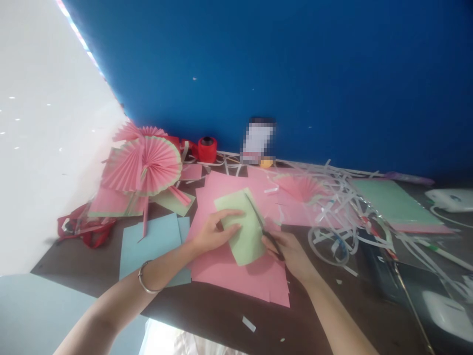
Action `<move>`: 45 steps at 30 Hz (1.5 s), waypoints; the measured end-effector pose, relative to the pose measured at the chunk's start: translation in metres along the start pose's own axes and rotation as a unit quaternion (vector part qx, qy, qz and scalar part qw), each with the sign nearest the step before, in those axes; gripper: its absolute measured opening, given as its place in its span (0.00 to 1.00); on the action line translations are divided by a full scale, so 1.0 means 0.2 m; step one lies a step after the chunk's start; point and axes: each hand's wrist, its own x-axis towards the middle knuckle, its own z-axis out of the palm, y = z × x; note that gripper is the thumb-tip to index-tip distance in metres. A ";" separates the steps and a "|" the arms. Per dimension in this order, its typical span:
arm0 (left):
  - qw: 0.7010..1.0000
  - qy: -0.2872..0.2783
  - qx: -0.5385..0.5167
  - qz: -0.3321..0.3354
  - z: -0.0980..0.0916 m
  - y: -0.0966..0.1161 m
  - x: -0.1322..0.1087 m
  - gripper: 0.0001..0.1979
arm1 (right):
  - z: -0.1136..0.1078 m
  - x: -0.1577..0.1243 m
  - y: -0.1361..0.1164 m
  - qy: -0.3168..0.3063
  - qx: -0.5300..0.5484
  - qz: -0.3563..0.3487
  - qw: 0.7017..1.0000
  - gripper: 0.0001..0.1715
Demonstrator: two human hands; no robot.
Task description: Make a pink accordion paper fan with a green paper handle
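Observation:
A pale green sheet of paper (242, 241) lies tilted over a stack of pink paper (218, 278) in the middle of the table. My left hand (218, 229) holds the green sheet along its left side, thumb and fingers closed on it. In my right hand (286, 249) is a pair of dark scissors (272, 239), fingers wrapped around the handles. The blades lie across the green sheet's right part, pointing up and left. Whether they have cut into the paper cannot be made out. Light blue sheets (148, 251) lie left of the pink stack, under my left forearm.
Folded pink paper fans (142, 167) stand at the back left beside a red tape roll (207, 150). A blurred-out phone-like object (258, 140) leans on the blue wall. Curled white paper strips (332, 202) heap at right, near packaged green paper (393, 202) and a white case (447, 313).

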 end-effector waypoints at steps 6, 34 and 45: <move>1.000 -0.001 -0.015 0.004 0.00 0.01 0.00 0.14 | 0.00 0.00 0.00 0.000 -0.016 0.000 1.000 0.26; 1.000 0.011 -0.011 -0.010 0.00 0.00 0.01 0.16 | 0.02 0.01 -0.01 -0.020 0.011 0.000 1.000 0.26; 1.000 -0.006 -0.028 -0.011 0.00 0.00 0.01 0.17 | 0.03 0.01 -0.02 -0.023 0.020 0.010 0.999 0.24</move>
